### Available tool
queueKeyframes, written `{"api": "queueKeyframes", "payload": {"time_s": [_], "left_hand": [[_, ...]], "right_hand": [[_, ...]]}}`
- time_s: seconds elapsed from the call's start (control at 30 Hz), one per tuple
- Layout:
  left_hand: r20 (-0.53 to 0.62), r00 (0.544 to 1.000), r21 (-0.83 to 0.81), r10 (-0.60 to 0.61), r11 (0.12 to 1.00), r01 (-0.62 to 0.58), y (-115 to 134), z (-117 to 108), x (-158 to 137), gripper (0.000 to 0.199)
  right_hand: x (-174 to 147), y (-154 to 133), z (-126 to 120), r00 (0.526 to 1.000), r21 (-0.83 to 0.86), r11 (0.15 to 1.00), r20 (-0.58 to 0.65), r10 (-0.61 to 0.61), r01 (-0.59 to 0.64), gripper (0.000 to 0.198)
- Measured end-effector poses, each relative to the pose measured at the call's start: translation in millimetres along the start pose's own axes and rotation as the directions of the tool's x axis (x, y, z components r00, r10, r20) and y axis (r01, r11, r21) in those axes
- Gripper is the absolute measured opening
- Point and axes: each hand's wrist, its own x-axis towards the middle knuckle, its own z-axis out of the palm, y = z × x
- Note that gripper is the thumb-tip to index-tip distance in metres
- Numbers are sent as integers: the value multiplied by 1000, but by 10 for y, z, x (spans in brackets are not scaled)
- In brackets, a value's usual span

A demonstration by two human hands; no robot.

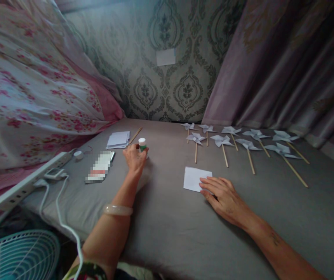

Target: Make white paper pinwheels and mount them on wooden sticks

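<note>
My left hand [134, 156] is closed around a small bottle [142, 144] with a white cap and a green label, standing upright. Most of the bottle is hidden behind the fingers. On the grey sheet, my right hand [221, 196] lies with its fingers stretched out over the right edge of a white paper square [194, 179]. Beyond the left hand are a stack of white paper squares [118, 139] and a thin wooden stick [135, 135]. To the right, several white paper pinwheels [221, 140] on wooden sticks lie in rows.
A phone [100, 167], blurred out, lies left of my left arm. Further left are a white power strip [30, 181] with cables and a small white round object [78, 155]. A teal fan [18, 254] stands at the lower left. Curtains [272, 70] hang at the right.
</note>
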Motion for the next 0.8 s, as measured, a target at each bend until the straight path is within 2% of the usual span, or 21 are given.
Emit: {"api": "queueKeyframes", "payload": {"time_s": [0.23,0.37,0.47,0.53,0.6,0.67,0.73,0.8], "left_hand": [[-34,999,10,26,1000,-26,-11,88,28,24],[-73,994,-20,80,996,-81,17,88,-30,24],[-122,977,-83,173,979,-184,112,45,-116,23],[-131,971,-198,199,955,-222,223,16,-195,24],[-66,981,-409,183,891,-194,363,-5,-300,26],[89,981,-650,174,756,-75,519,-20,-430,28],[260,948,-790,184,605,99,669,-39,-576,29],[383,901,-839,202,485,248,798,-66,-723,29]], "right_hand": [[27,4,3,992,17,1000,-122,-20,23,26],[31,14,4,990,23,999,-136,-40,43,23],[42,16,3,980,34,998,-193,-41,48,23],[57,6,-6,967,57,997,-254,-28,44,22],[78,-12,-23,948,104,994,-317,3,32,20],[99,-32,-47,926,170,985,-373,54,11,20],[118,-50,-71,908,244,970,-402,116,-16,22],[132,-67,-93,894,324,945,-409,181,-43,20]]}}
